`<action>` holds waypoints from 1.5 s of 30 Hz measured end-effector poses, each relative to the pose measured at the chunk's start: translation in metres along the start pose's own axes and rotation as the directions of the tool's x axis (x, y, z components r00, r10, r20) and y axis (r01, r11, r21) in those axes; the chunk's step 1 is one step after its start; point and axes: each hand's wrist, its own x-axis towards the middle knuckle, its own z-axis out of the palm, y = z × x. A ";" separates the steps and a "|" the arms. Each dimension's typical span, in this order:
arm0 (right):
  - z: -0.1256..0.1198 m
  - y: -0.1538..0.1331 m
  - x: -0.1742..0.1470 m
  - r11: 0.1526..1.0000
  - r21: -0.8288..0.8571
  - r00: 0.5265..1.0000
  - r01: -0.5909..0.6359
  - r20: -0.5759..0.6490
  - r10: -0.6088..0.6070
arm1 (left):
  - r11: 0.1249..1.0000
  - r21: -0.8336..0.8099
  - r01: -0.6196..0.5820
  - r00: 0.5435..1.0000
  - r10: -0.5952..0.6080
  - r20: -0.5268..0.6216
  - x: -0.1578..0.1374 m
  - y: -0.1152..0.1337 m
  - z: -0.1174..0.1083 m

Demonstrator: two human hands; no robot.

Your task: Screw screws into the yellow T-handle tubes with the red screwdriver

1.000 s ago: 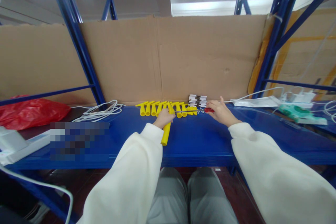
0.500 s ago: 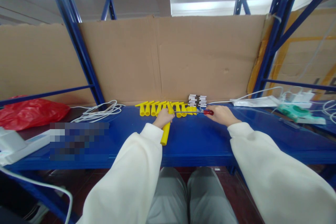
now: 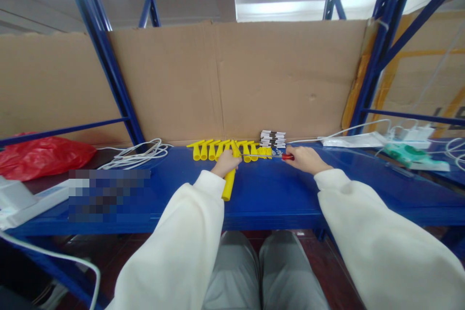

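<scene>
Held yellow piece [image 3: 228, 185]: slanting above the surface [image 3: 269, 189], lower end toward the body; practically unmoved over the last second.
Left grip [image 3: 224, 163]: clasped around the held yellow piece.
Screwdriver [image 3: 288, 157]: lying level, shaft reaching from the right to the upper part of the held yellow piece; touching or not at the tip, cannot tell.
Right grip [image 3: 305, 159]: pinching the end of the red handle; spread with one finger raised a second ago, now lower and drawn in.
Meaning: probably re-gripped between turns, with steady support on the left.
Yellow row [image 3: 204, 151]: standing behind the held yellow piece and to both sides, close enough to brush.
Small yellow parts [image 3: 265, 152] and white stack [image 3: 272, 138]: to its right, beyond the shaft.
Cardboard [image 3: 254, 82]: behind, blocking reach beyond the row.
Front edge [image 3: 269, 220]: nearer the body than the held yellow piece, with open room to its right.
White cable [image 3: 141, 155]: well to its left.
</scene>
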 end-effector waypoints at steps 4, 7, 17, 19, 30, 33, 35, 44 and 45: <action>-0.003 -0.003 -0.002 1.000 0.028 1.000 0.005 0.025 -0.006 | 1.000 0.016 0.005 1.000 -0.005 0.008 0.000 0.000 0.000; -0.002 -0.004 -0.002 0.998 0.061 1.000 0.019 0.011 -0.020 | 1.000 0.024 0.008 1.000 -0.008 0.002 0.000 0.000 -0.001; 0.003 0.001 0.003 0.994 0.068 0.996 0.089 0.011 -0.090 | 1.000 0.004 0.001 1.000 -0.001 0.002 -0.001 0.001 -0.001; 0.002 0.000 0.002 0.997 0.064 0.999 0.040 0.032 -0.042 | 1.000 -0.010 -0.003 1.000 0.003 0.003 0.000 0.001 -0.001; 0.004 -0.002 0.000 0.993 0.111 0.999 0.035 0.001 -0.036 | 1.000 -0.003 -0.005 1.000 0.005 -0.003 0.001 -0.001 0.000; 0.005 -0.001 0.002 0.994 0.078 0.997 0.071 -0.011 -0.070 | 1.000 0.001 -0.004 1.000 0.004 -0.005 0.001 -0.001 0.000; 0.004 -0.001 0.003 0.996 0.050 0.997 0.079 -0.009 -0.078 | 1.000 0.004 -0.002 1.000 0.002 -0.004 0.001 -0.001 0.000; 0.001 -0.003 0.000 0.999 0.041 0.999 -0.017 0.041 0.015 | 1.000 0.018 -0.008 1.000 0.008 0.005 -0.003 0.002 0.000; 0.002 -0.002 0.000 0.998 0.061 1.000 0.003 0.023 -0.004 | 1.000 0.024 -0.008 1.000 0.008 0.005 -0.002 0.002 0.000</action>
